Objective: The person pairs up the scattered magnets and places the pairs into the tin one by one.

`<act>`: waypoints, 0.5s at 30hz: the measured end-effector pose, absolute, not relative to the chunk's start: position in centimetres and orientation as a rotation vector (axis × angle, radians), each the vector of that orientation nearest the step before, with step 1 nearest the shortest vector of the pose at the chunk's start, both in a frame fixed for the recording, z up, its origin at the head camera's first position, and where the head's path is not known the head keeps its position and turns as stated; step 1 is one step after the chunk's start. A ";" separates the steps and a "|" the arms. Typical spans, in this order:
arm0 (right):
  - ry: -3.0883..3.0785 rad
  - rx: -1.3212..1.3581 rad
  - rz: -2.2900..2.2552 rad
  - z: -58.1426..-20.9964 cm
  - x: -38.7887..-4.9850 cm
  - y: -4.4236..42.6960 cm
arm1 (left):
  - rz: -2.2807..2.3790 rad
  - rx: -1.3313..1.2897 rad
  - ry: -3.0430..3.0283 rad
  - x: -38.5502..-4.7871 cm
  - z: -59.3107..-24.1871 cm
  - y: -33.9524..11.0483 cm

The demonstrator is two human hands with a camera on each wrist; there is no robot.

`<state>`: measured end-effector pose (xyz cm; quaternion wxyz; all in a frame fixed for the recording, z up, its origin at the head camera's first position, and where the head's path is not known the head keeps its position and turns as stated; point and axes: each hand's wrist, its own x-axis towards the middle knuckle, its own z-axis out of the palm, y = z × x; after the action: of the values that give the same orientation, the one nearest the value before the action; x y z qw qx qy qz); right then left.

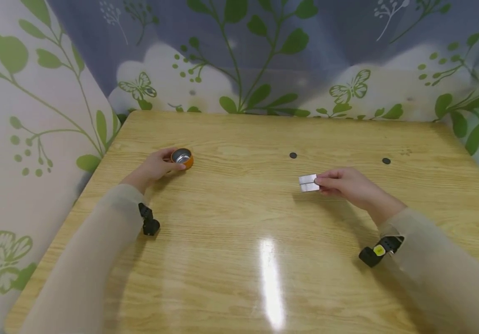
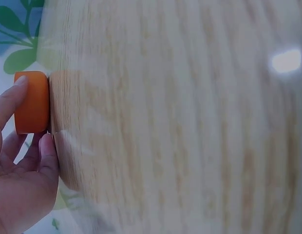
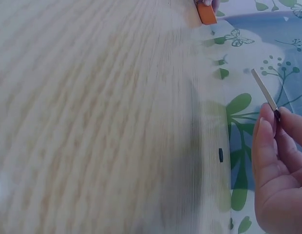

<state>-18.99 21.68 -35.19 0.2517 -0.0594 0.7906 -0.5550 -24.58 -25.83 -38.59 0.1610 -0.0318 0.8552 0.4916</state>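
Note:
Near the table's far left, my left hand [image 1: 156, 165] grips a small round orange cup [image 1: 187, 162] with a shiny metal inside. In the left wrist view the thumb lies against the cup's orange side [image 2: 33, 102], close to the tabletop. My right hand [image 1: 348, 187] pinches a thin flat silvery rectangle [image 1: 307, 183] by its right edge, with a dark line across its middle. The right wrist view shows the rectangle [image 3: 263, 87] edge-on, held above the table, a small dark bit at the fingertips. What that bit is I cannot tell.
Two flat black discs lie on the wooden table [image 1: 231, 208]: one disc [image 1: 293, 155] beyond the silvery rectangle, another disc [image 1: 386, 161] farther right. Leaf-patterned cloth [image 1: 243, 88] hangs behind the table and along its sides. A bright reflection crosses the near tabletop.

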 end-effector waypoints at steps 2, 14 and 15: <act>2.135 -0.166 -1.521 -35.2 -19.2 21.3 | 1.401 -0.086 2.447 -24.6 -38.5 -25.8; 2.088 -0.173 -1.575 -35.3 -20.4 18.4 | 1.397 -0.080 2.449 -24.4 -38.1 -25.7; 2.084 -0.175 -1.577 -35.3 -20.6 18.1 | 1.399 -0.078 2.449 -24.4 -38.1 -25.7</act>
<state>-20.56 18.15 -35.29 0.2580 -0.0645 0.7687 -0.5817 -24.36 -25.66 -38.13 0.1594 -0.0272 0.8569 0.4895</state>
